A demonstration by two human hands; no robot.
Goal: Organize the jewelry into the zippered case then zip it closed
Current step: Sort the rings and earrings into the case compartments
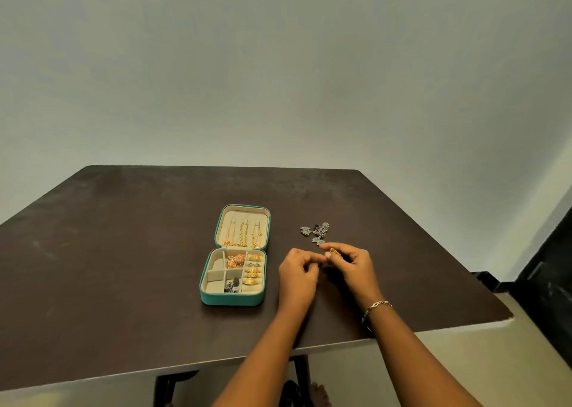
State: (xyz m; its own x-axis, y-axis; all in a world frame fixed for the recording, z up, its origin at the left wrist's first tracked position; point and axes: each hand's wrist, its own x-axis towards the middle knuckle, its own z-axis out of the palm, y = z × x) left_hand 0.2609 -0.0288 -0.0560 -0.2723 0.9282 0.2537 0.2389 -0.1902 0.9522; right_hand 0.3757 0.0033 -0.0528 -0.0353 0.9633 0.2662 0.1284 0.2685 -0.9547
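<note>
A teal zippered case (231,298) lies open on the dark table (123,267), its lid flat behind it. Three gold chains (244,235) hang in the lid. The base holds gold rings (253,270) in the right-hand slot, a rose-gold piece (235,260) and a dark silver piece (232,285). My right hand (353,267) pinches a small gold piece (334,252) just right of the case. My left hand (298,272) is beside it with curled fingertips meeting the right hand's; what it holds is hidden.
A small pile of silver earrings (317,232) lies on the table behind my hands. The table's right corner (507,315) and front edge are near my forearms. A bracelet (378,306) is on my right wrist. A pale wall stands behind the table.
</note>
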